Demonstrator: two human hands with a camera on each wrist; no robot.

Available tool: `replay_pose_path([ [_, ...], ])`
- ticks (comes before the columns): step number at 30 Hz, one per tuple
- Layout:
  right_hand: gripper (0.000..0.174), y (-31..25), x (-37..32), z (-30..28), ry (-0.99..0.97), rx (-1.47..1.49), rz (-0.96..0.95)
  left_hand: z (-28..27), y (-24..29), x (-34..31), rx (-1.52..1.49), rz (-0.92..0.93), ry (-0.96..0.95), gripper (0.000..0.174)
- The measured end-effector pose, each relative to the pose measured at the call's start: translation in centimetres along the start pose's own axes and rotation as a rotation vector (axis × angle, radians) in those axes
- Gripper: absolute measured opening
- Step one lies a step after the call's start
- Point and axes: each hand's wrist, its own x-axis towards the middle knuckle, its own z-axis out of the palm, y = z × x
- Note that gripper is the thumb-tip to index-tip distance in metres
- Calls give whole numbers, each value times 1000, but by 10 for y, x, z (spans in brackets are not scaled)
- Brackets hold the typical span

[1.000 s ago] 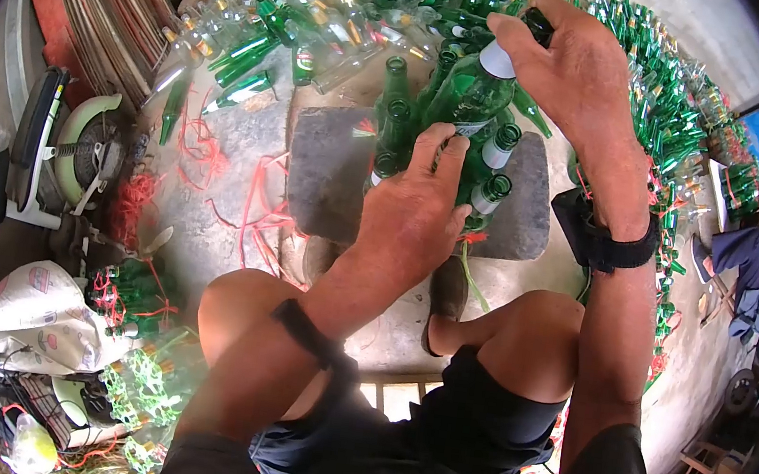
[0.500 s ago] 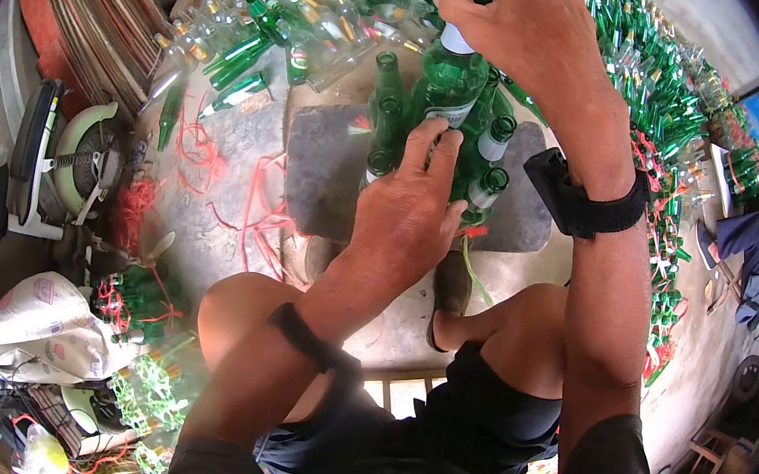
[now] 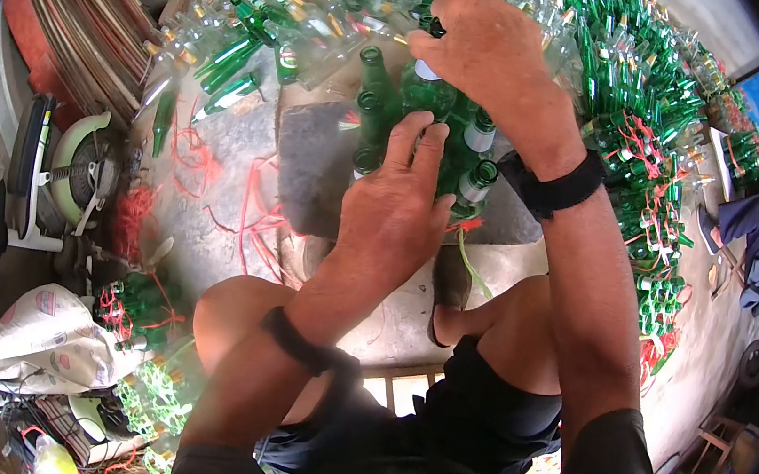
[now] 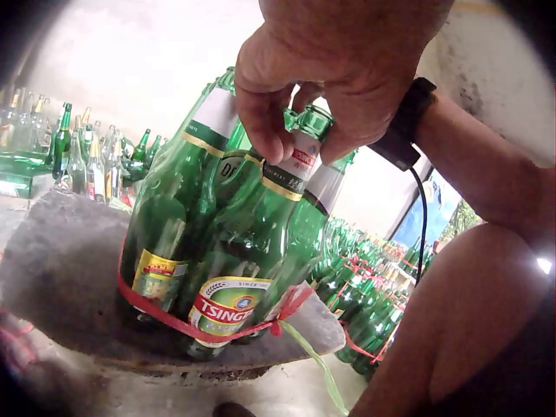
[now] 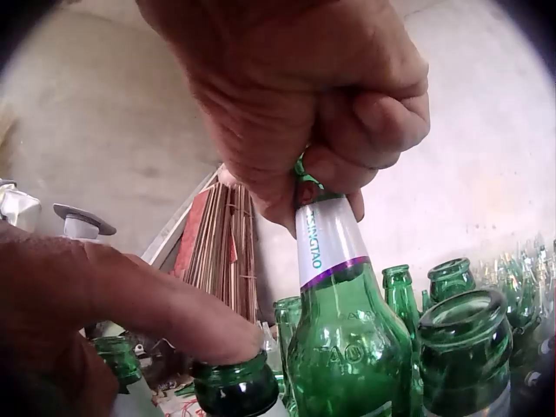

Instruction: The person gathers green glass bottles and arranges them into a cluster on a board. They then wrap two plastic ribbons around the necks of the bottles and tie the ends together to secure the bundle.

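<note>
A bundle of green glass beer bottles stands upright on a dark stone slab (image 3: 312,167), a red plastic strap (image 4: 156,313) round their lower part. My left hand (image 3: 389,196) holds the neck of a Tsingtao bottle (image 4: 230,300) on the near side, thumb and fingers on either side of it. One finger of that hand lies over a bottle mouth (image 5: 234,382) in the right wrist view. My right hand (image 3: 496,62) grips the top of another green beer bottle (image 5: 347,339), with a white neck label, at the far side of the bundle.
Many loose green and clear bottles (image 3: 601,56) lie heaped beyond the slab and along the right. Strapped bundles (image 3: 645,156) stand at the right. Red plastic strips (image 3: 256,203) lie on the floor at left, near a wheeled machine (image 3: 76,162) and flattened boards (image 3: 94,13).
My right hand has brought its bottle leftward and lower, into the far side of the bundle. My left hand stays on the near bottles. The head view has shifted slightly.
</note>
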Motion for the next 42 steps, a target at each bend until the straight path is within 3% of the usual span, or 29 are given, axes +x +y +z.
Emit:
replay_pose_path([
  [10, 24, -14, 1, 1, -149, 14, 46, -1, 0, 0, 12, 11, -1, 66],
  [23, 25, -13, -5, 8, -164, 19, 35, -2, 0, 0, 3, 33, -7, 66],
  [29, 33, -2, -12, 12, -374, -2, 15, -3, 0, -2, 9, 26, -7, 67],
  [38, 36, 9, -19, 17, -452, 122, 12, -2, -2, -1, 17, 49, 9, 69],
  [40, 34, 19, -18, 19, -442, 322, -39, -2, -1, -1, 17, 42, 0, 69],
  [42, 34, 27, -14, 20, -423, 331, -115, -1, 0, -1, 16, 21, -9, 69],
])
